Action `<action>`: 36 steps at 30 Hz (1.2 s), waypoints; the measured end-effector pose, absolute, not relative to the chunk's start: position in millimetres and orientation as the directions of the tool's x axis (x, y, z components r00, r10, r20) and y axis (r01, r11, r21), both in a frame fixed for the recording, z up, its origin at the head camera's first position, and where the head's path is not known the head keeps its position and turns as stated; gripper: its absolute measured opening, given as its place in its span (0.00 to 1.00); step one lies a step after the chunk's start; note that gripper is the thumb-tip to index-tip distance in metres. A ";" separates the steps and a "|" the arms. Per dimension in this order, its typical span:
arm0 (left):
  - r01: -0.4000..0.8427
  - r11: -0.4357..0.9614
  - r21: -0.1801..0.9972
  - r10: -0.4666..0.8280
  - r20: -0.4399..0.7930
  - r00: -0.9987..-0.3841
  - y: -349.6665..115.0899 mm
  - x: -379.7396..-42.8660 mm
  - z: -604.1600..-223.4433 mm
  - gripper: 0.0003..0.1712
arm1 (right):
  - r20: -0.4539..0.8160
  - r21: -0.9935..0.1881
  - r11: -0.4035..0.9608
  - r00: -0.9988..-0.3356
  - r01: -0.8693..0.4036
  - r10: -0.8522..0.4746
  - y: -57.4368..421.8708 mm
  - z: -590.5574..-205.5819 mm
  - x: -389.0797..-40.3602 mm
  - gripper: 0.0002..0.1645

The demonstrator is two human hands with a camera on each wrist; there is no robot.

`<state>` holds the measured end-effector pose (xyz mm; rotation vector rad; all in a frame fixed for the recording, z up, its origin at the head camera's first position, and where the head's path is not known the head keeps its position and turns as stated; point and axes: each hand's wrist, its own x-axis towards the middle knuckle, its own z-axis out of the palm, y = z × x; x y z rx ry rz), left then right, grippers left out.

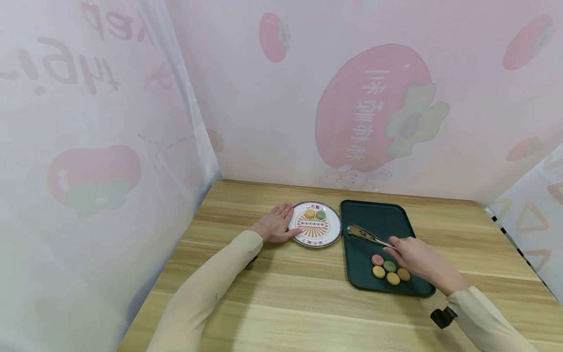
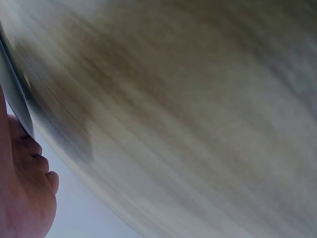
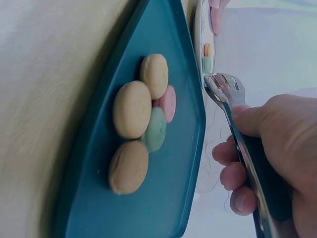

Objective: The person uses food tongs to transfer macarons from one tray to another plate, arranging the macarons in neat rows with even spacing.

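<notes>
My left hand (image 1: 276, 224) lies at the left rim of a round white plate (image 1: 329, 235), fingers straight and thumb over its edge. An orange-yellow macaron (image 1: 310, 213) and a green macaron (image 1: 321, 215) sit side by side on the plate's far half. With my right hand (image 1: 418, 259) I grip metal serving tongs (image 1: 369, 235), thumb on one arm and fingers curled below. The tongs' tips point left, over the dark green tray (image 1: 378, 215). Several macarons (image 3: 132, 110), pink, green, yellowish and brown, cluster at the tray's near end, below the tongs.
The wooden table (image 1: 281, 313) carries plate and tray close together, plate on the left. A printed curtain (image 1: 272, 107) stands behind the table's far edge, with further cloth walls at left and right. A black device (image 1: 443, 317) is strapped to the right wrist.
</notes>
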<state>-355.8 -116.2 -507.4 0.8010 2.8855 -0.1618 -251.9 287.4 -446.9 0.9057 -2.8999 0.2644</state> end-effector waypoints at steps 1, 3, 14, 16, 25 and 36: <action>0.518 0.853 -0.063 0.503 -0.165 -0.848 -116.1 -355.9 -507.6 0.55 | 0.146 -0.133 0.807 -0.817 -0.575 -0.558 285.1 -446.6 -253.4 0.10; 0.518 0.854 -0.060 0.503 -0.164 -0.849 -116.1 -355.9 -507.5 0.54 | 0.157 -0.122 0.807 -0.814 -0.578 -0.559 280.1 -445.9 -256.5 0.10; 0.521 0.851 -0.065 0.506 -0.163 -0.847 -116.0 -355.2 -507.2 0.55 | 0.125 -0.178 0.803 -0.823 -0.568 -0.554 251.1 -445.7 -274.0 0.11; 0.521 0.851 -0.062 0.506 -0.165 -0.846 -115.8 -355.4 -507.4 0.54 | 0.115 -0.187 0.804 -0.826 -0.564 -0.552 246.6 -446.8 -277.7 0.11; 0.526 0.848 -0.068 0.513 -0.148 -0.846 -117.6 -357.3 -506.4 0.55 | 0.111 -0.212 0.790 -0.817 -0.575 -0.565 223.6 -450.3 -296.7 0.09; 0.536 0.842 -0.066 0.525 -0.130 -0.841 -116.8 -356.3 -507.8 0.54 | 0.120 -0.241 0.769 -0.804 -0.593 -0.582 202.7 -460.7 -311.6 0.14</action>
